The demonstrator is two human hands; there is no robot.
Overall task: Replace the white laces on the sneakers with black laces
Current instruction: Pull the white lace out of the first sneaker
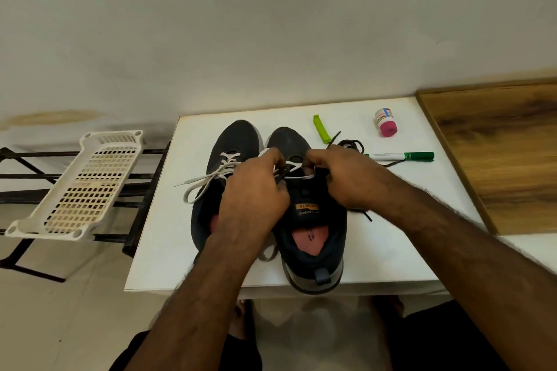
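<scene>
1. Both hands are up on the right sneaker (313,226), working at the lace area. The left hand (253,190) has its fingers curled in and looks to be pinching a bit of lace near the eyelets, though I can't tell if it's the white one or a dark one.
2. The right hand (346,178) is curled too, fingers gripping the far side of the same shoe's upper, right where the white lace (297,175) crosses just between the two hands.
3. The left sneaker (223,172) sits just left of the left hand's fingers, touching its mate, still laced in white, with a loose white loop (199,187) flopping out to the left on the bench (156,250).
4. The black lace (352,144) is bunched just beyond the right hand's fingers, one end poking out under the wrist.
5. Past that lace: a green clip (322,128), a green-capped marker (404,156) off to the right, and a small pink-capped bottle (386,122) further back.
6. Well left of the left hand, off the bench, there's a white slotted tray (81,187) on a black rack (27,175).
</scene>
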